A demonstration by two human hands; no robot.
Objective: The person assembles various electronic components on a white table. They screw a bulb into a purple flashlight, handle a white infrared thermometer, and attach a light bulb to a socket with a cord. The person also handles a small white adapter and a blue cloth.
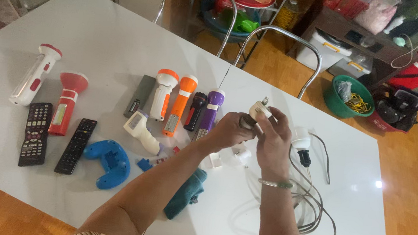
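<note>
Both hands, left hand [231, 130] and right hand [272, 140], closed around white plug [259, 110], long axis tilted, prongs pointing up-right above counter [123, 46].

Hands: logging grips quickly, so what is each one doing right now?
Left hand: closed around the lower end of the white plug fitting.
Right hand: fingers closed on the same fitting's top.

Left half of white table [99, 33] crowded: row of plastic torches [179, 104], two black remote controls [56, 140], blue plastic controller shell [110, 163]. Grey coiled cable [313, 206] obstructs right side. Far left corner and near right edge passable.
</note>
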